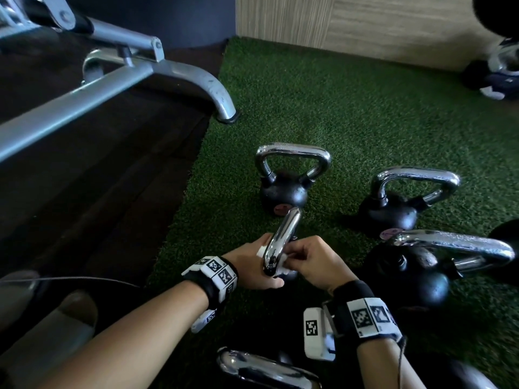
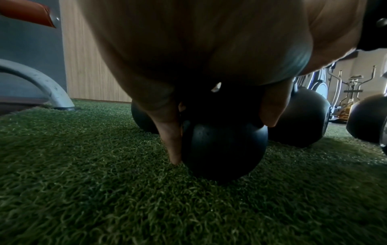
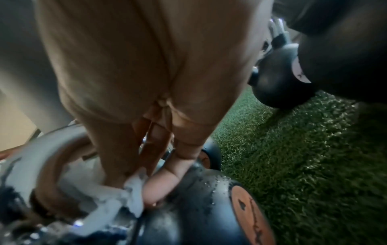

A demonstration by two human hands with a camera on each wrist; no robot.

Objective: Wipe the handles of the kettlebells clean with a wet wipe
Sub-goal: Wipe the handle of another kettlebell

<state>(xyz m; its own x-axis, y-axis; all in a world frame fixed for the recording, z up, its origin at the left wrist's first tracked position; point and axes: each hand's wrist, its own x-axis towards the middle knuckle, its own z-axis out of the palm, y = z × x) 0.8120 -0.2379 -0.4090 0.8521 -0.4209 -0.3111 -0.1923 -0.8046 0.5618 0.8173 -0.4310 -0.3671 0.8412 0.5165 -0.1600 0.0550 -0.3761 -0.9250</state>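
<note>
Fingers (image 3: 159, 187) of right hand (image 1: 314, 265) pinching wet wipe (image 3: 125, 197) against chrome handle (image 1: 283, 237); left hand (image 1: 252, 268) gripping handle base. Mid-wipe; next, likely sliding wipe up along bar.

This is a gym: chrome-handled black kettlebells (image 1: 283, 182) stand on green artificial turf (image 1: 365, 113), the grey steel frame of a weight bench (image 1: 157, 71) rests beside them, and elliptical trainers (image 2: 353, 86) stand in the background.
</note>
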